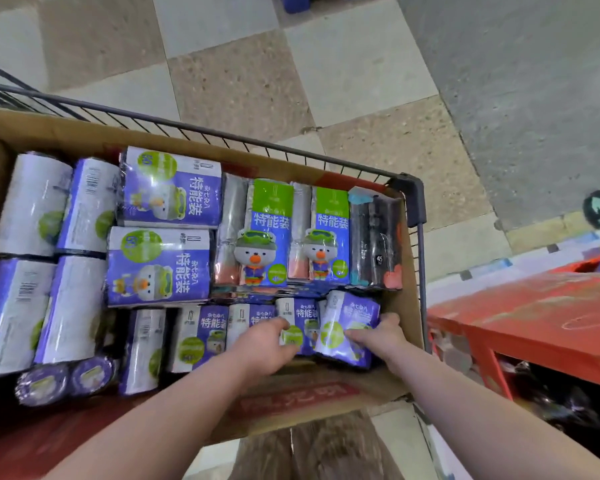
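Note:
A cardboard box (pixel 411 271) sits inside a wire shopping cart (pixel 417 206) and is packed with several purple-and-white wrapped packs showing a cartoon bear. My right hand (pixel 378 332) grips a tilted purple pack (pixel 347 329) at the box's near right corner, thumb on its far side and fingers across its front. My left hand (pixel 264 344) curls its fingers over the neighbouring upright pack (pixel 297 322) in the front row. Two larger flat packs (pixel 160 265) lie in the middle of the box. Black wrapped rolls (pixel 376 244) stand at the far right.
A red metal shelf (pixel 534 327) stands close on the right of the cart, with dark packaged goods (pixel 561 407) beneath it. Tiled floor (pixel 243 64) stretches ahead of the cart. The box's near flap (pixel 305 400) hangs toward me, above my legs.

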{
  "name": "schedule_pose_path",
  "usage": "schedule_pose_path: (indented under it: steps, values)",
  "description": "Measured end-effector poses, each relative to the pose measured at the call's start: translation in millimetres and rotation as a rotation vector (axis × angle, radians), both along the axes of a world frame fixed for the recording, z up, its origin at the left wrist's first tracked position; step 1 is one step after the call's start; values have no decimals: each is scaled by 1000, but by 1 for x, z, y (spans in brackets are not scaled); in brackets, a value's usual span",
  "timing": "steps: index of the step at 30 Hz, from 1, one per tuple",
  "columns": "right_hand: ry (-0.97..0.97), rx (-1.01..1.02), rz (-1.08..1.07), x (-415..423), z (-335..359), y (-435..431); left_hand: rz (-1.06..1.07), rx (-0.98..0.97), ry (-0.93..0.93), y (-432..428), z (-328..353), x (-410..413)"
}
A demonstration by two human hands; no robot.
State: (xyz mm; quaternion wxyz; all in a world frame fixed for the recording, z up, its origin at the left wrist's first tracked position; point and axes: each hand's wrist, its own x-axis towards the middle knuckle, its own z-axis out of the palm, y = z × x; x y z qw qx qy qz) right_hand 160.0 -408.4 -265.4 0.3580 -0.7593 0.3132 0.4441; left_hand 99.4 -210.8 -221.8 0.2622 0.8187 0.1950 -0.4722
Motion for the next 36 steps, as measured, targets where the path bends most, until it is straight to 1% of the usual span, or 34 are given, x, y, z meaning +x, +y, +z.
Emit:
schedule_pose_path:
  steps: [4, 10, 11, 14, 15, 16, 18, 19, 20, 22, 23, 24, 26, 29, 34, 36]
  values:
    - [195, 209, -129, -14, 1, 3, 225, -95, 71, -19, -11, 6]
    - [351, 430, -196, 2, 11, -12, 524, -204, 125, -23, -22, 7]
    - [375, 449, -147, 3, 11, -13, 561, -225, 130, -23, -22, 8]
    - [400, 443, 157, 5, 12, -6, 668, -265, 159, -24, -27, 6]
    - [402, 451, 206, 6, 13, -1, 693, -266, 157, -23, -25, 6]
    - [413, 472, 228, 6, 14, 3, 705, -258, 158, -21, -25, 7]
    - [428, 498, 181, 7, 13, 8, 713, -238, 163, -14, -26, 5]
    - [381, 453, 153, 8, 8, 9, 728, -221, 174, -10, -24, 6]
    - [284, 346, 166, 11, -1, 7, 740, -204, 174, -6, -21, 6]
    - [72, 68, 333, 15, -20, 2, 764, -163, 176, 6, -20, 2]
    - [29, -23, 418, 18, -25, 1, 778, -140, 177, 12, -23, -2]
    - [27, -68, 461, 21, -30, 2, 787, -122, 176, 16, -25, -6]
    - [78, -76, 464, 23, -35, 6, 806, -74, 166, 25, -28, -14]
    - [137, -109, 408, 24, -45, 15, 842, -6, 142, 33, -34, -22]
    - [147, -120, 299, 17, -57, 20, 815, 31, 140, 41, -42, -30]
    - [154, -82, 199, 13, -60, 17, 812, 39, 148, 44, -49, -33]
